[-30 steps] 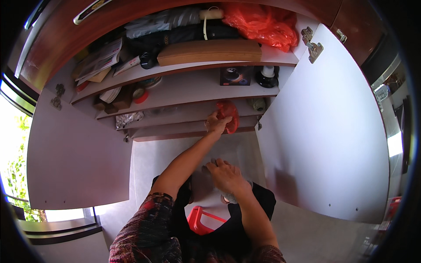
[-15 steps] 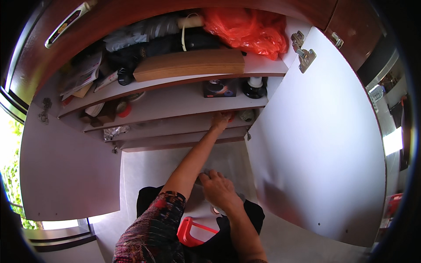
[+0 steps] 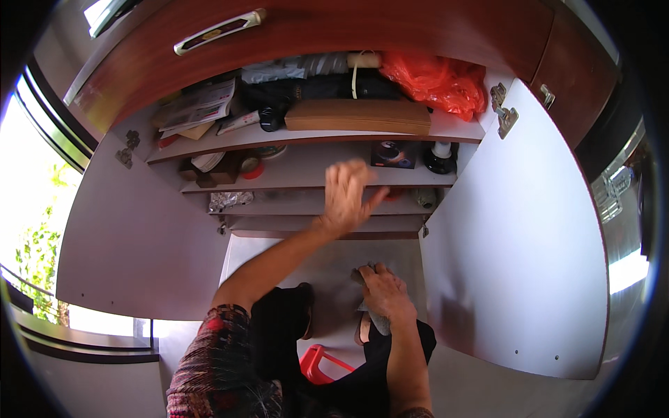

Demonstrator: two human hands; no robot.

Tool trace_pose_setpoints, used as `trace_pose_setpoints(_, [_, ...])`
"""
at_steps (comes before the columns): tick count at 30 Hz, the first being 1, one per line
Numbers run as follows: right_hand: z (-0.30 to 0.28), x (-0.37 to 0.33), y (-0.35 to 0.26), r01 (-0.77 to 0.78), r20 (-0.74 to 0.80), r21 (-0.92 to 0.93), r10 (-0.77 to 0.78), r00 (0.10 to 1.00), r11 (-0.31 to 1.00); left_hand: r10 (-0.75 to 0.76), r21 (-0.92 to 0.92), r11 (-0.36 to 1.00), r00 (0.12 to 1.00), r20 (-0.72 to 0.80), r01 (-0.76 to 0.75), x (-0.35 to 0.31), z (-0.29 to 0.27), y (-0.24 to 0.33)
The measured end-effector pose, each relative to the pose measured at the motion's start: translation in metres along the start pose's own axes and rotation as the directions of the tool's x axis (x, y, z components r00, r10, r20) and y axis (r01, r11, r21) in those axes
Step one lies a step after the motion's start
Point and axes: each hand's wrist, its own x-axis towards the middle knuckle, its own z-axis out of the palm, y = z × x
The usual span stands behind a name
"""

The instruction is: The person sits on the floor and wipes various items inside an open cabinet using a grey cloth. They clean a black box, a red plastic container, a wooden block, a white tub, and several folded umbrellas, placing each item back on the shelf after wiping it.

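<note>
My left hand [image 3: 346, 200] is raised in front of the middle shelves of an open cabinet, fingers apart and slightly blurred, with nothing in it. Behind its thumb a red item [image 3: 394, 194] shows in part on the lower shelf [image 3: 293, 203]. Lower down, above my right knee, my right hand [image 3: 387, 292] is closed round a grey cloth [image 3: 380, 323], whose edges stick out past the fingers and under the palm. A dark box [image 3: 394, 154] and a black jar with a white top [image 3: 440, 159] stand on the middle shelf, beyond my left hand.
White doors stand open on the left [image 3: 132, 237] and right [image 3: 516, 237]. The upper shelf bears a long brown box [image 3: 359, 116], a red plastic bag [image 3: 446, 87] and papers [image 3: 202, 108]. Crumpled foil [image 3: 230, 200] lies low left. A red plastic stool [image 3: 315, 366] is beneath me.
My left hand has drawn back from the lower shelf beside the red item and come up, fingers spread. The view has shifted; my right hand still holds the cloth.
</note>
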Motion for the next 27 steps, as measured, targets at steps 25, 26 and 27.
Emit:
trace_pose_setpoints(25, [-0.008,0.006,0.028,0.063,-0.304,0.19,-0.002,0.953,0.98,-0.02,0.134,0.991,0.933,0.36,-0.031,0.108,-0.055,0.014])
trace_pose_setpoints(26, [-0.008,0.008,0.038,0.114,-0.413,0.224,-0.012,0.911,0.968,-0.122,0.039,0.992,0.903,0.411,0.117,0.103,-0.067,0.03])
trace_pose_setpoints(27, [-0.019,0.004,0.039,0.166,-0.599,0.273,0.032,0.8,0.948,-0.234,-0.075,0.95,0.848,0.476,0.304,0.095,-0.077,0.041])
